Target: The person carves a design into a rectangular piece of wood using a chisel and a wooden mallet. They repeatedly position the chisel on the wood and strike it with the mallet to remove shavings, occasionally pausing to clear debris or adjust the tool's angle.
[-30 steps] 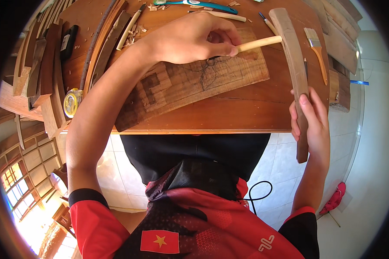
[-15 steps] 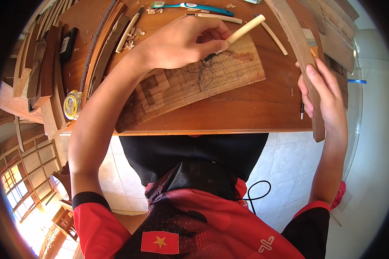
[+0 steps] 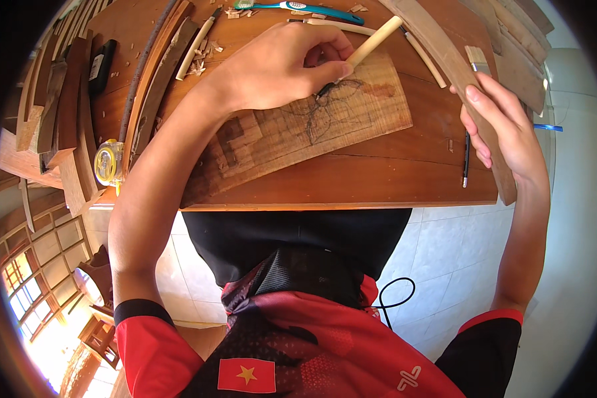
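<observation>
My left hand (image 3: 298,69) grips a pale-handled chisel (image 3: 375,43), its dark tip on the pencilled drawing of a wooden board (image 3: 371,119), which also has carved recesses. My right hand (image 3: 501,119) grips a long grey-brown wooden bar (image 3: 438,53), slanting up toward the chisel's top end; I cannot tell if they touch. A pencil (image 3: 465,166) lies just left of my right hand. Another pale-handled tool (image 3: 428,63) lies beside the bar, and a paintbrush (image 3: 476,58) is partly hidden behind it.
Wood strips (image 3: 66,113), a tape measure (image 3: 109,162), a black object (image 3: 101,66), a slim tool (image 3: 196,46) among shavings (image 3: 212,48), and a toothbrush (image 3: 298,10) lie on the wooden table (image 3: 312,186). More planks (image 3: 517,53) lie at the right edge.
My right hand has moved up and right, and the bar is now more slanted. The chisel in my left hand has tilted up, its handle end higher in the picture.
</observation>
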{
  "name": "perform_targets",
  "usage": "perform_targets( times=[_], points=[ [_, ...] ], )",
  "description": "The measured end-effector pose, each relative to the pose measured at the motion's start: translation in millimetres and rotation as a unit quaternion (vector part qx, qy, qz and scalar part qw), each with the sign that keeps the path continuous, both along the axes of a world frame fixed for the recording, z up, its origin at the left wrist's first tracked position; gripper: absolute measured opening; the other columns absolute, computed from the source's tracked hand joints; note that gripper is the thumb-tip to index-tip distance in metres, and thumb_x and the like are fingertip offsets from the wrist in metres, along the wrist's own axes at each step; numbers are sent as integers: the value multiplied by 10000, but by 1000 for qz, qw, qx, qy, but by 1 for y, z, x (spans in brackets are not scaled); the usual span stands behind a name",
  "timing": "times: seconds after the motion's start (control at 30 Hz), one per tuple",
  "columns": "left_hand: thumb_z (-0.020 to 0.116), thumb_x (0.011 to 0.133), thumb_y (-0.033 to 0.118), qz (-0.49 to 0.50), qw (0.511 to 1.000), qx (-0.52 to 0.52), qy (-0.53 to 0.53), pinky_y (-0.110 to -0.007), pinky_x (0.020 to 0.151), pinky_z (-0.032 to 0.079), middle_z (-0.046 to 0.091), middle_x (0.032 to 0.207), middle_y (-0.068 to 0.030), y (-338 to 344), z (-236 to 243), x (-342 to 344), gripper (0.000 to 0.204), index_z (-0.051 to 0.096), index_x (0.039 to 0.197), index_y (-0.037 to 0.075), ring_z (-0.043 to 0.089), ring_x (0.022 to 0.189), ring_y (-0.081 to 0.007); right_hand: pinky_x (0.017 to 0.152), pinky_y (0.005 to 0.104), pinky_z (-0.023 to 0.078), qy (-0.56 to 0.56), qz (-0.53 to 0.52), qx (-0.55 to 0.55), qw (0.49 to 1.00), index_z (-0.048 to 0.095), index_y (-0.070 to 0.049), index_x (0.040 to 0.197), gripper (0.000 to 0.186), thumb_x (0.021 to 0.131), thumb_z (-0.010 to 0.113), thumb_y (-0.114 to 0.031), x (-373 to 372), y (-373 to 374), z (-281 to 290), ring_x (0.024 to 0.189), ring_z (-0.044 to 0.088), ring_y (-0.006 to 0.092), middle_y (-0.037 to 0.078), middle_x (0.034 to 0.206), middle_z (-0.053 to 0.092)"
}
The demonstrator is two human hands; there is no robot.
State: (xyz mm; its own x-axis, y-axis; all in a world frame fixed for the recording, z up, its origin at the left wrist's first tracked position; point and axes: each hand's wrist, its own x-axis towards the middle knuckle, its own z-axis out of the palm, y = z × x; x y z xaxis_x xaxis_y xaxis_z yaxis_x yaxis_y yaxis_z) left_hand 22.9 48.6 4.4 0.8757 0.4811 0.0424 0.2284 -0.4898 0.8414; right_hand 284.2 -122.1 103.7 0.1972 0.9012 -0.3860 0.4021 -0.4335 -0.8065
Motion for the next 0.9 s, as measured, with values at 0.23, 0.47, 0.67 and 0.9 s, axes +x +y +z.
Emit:
perform_targets(
  times=[0.23, 0.47, 0.67, 0.9],
  points=[
    [672, 998, 218, 3, 999, 45, -18, -311, 762, 482, 676, 853, -56, 0, -1, 1, 276, 692, 1150, -11, 603, 811, -137, 364, 226, 342, -24, 2, -18, 1000, 595, 2, 1223, 389, 1103, 529, -362, 4, 6, -1, 431, 428, 50, 1, 712, 509],
    [688, 972, 198, 30, 998, 45, -32, -323, 730, 480, 688, 849, -68, -4, -2, -1, 275, 703, 1144, -16, 597, 781, -141, 365, 226, 348, -51, 49, -21, 997, 598, -1, 1199, 406, 1101, 522, -388, 10, 15, 2, 445, 434, 50, -4, 721, 514],
    [698, 953, 195, 60, 995, 83, -12, -341, 821, 518, 722, 899, -95, -4, 2, -3, 277, 716, 1113, -31, 649, 843, -170, 364, 220, 343, -71, 54, -18, 996, 603, -34, 1118, 343, 1104, 524, -368, 7, 23, 5, 448, 439, 43, -12, 708, 508],
    [690, 947, 191, 80, 992, 96, 20, -396, 954, 546, 760, 970, -137, -5, 9, -6, 277, 724, 1098, -39, 734, 1000, -227, 369, 215, 352, -108, 44, -24, 993, 617, -15, 1253, 401, 1096, 535, -375, 3, 33, 13, 458, 446, 37, -12, 714, 509]
  ],
)
